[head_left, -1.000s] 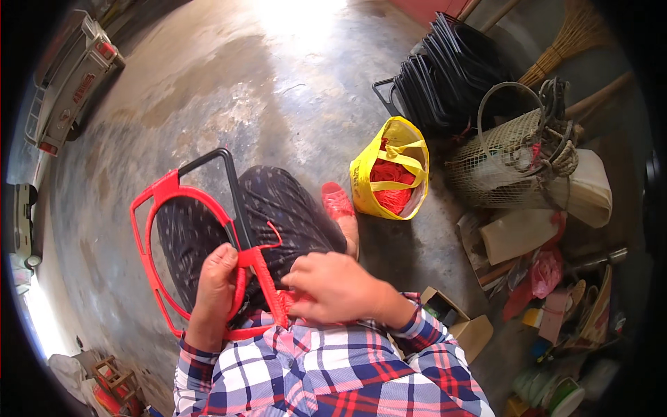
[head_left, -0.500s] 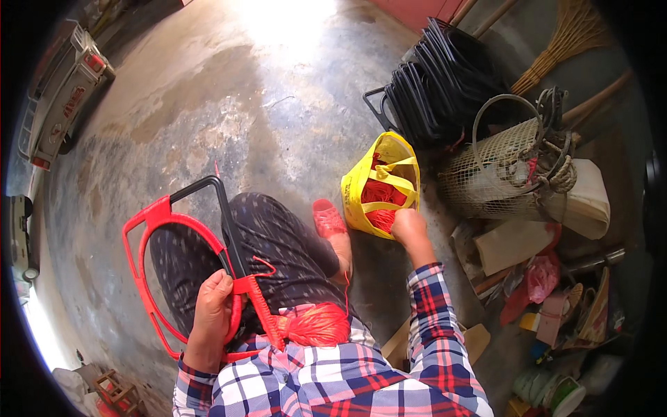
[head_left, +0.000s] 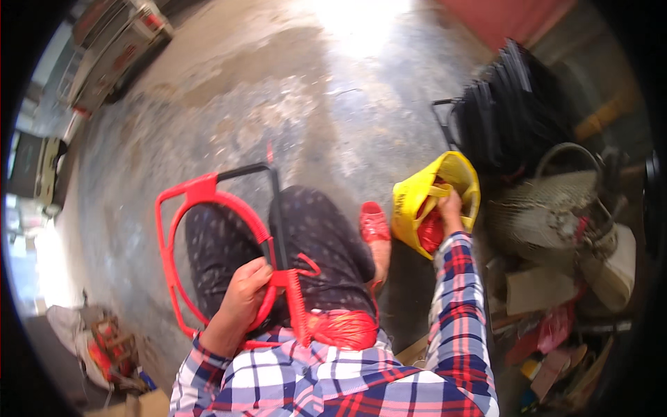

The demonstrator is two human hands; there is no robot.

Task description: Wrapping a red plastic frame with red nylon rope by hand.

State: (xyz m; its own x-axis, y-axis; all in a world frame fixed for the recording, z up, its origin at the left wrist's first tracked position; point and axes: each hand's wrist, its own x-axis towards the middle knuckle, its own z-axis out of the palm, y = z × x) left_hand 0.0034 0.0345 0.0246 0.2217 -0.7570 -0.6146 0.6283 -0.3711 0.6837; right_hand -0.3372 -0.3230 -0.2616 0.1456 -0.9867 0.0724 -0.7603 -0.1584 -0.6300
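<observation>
A frame with a round ring inside it (head_left: 164,233) rests across my lap, mostly wrapped in red cord, with a bare black stretch along its top and right side. My left hand (head_left: 246,286) is closed round its right-hand part, near a tightly wound red section. A bundle of red cord (head_left: 344,329) lies in my lap against the shirt, and a loose strand curls up beside the frame. To the right, my right hand (head_left: 451,208) reaches into a yellow bag (head_left: 408,201) holding red cord (head_left: 431,233). The fingers of that hand are hidden in the bag.
A stack of black frames (head_left: 511,115) stands beyond the bag. On the right lie a mesh basket (head_left: 538,208), pale sheets and assorted clutter. A red slipper (head_left: 374,221) is on my foot, near the bag. A vehicle (head_left: 114,52) stands far left.
My right hand has gone from the bag's near rim down inside it. The whole view has swung left, so everything sits further right. My left hand keeps its hold on the frame.
</observation>
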